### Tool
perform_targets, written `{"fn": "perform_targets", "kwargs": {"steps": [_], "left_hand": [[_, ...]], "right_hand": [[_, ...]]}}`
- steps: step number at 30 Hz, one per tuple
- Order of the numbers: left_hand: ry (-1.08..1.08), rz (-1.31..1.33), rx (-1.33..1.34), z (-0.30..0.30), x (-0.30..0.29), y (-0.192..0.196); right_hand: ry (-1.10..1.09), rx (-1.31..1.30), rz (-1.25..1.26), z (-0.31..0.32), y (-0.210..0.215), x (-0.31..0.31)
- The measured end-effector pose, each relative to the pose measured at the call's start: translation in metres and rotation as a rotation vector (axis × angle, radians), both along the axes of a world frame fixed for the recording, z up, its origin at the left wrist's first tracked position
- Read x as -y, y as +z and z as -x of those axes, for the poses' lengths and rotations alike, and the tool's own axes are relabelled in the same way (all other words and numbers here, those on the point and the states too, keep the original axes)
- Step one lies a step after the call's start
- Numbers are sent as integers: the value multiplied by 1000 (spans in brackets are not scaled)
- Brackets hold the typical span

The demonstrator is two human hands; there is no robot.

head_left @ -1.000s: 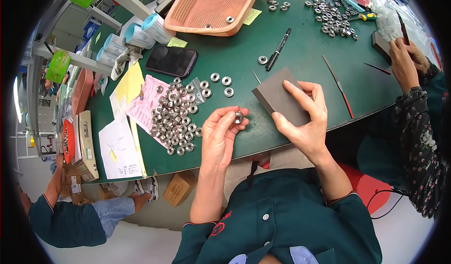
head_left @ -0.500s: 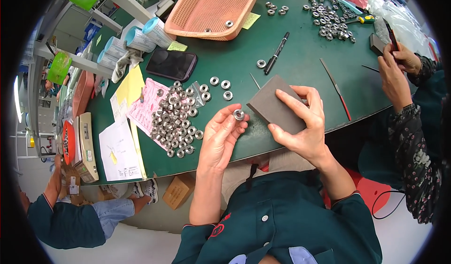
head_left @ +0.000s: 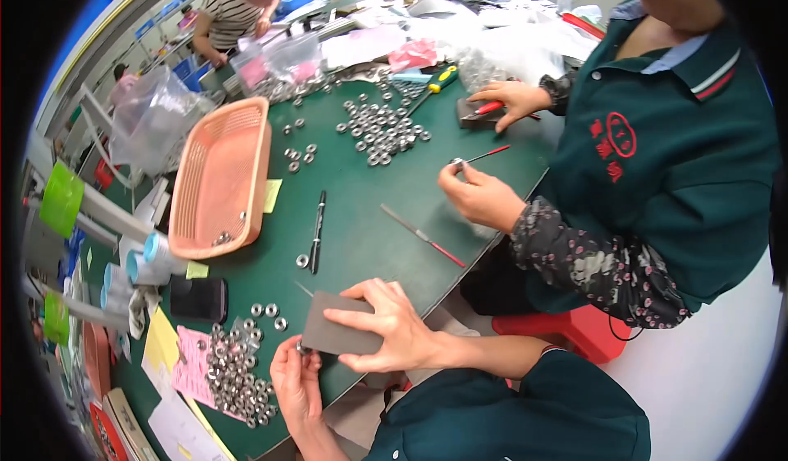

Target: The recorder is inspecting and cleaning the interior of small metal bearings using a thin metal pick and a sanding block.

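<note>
Right hand (head_left: 392, 323), pointing leftward, clasps grey block (head_left: 338, 339); left hand (head_left: 297, 385), just beside, pinches metal ring (head_left: 304, 348).

Near side, I have the block (head_left: 335, 340) in the right hand (head_left: 396, 327), the left hand (head_left: 297, 385) at its near left corner. Left of them, ring pile (head_left: 238, 371), partly on a sheet (head_left: 190, 369); phone (head_left: 199, 300) beyond. Farther, basket (head_left: 215, 165) with rings inside. Mid-table I see the marker (head_left: 318, 233), file (head_left: 423, 236) to its right. Farther, another ring cluster (head_left: 382, 135).
</note>
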State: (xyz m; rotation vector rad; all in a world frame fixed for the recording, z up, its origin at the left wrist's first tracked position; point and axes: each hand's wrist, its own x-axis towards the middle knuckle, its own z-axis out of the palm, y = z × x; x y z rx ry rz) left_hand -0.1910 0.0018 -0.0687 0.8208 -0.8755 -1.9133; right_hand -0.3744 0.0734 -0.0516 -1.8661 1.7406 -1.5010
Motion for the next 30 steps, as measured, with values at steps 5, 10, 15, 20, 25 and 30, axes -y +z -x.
{"fn": "perform_targets", "kwargs": {"steps": [5, 10, 15, 20, 25, 30], "left_hand": [[-68, 68, 43, 11, 3, 4], [-100, 128, 88, 12, 6, 5], [-105, 133, 126, 11, 4, 6], [-109, 135, 161, 12, 2, 7], [-127, 136, 149, 13, 1, 9], [-106, 136, 169, 16, -2, 13]], "right_hand": [[-33, 11, 21, 8, 1, -5], [-29, 15, -23, 14, 1, -5], [-23, 37, -39, 14, -2, -8], [-25, 46, -44, 14, -3, -10], [-31, 57, -42, 16, -3, -12], [-36, 71, -33, 17, -4, -12]]}}
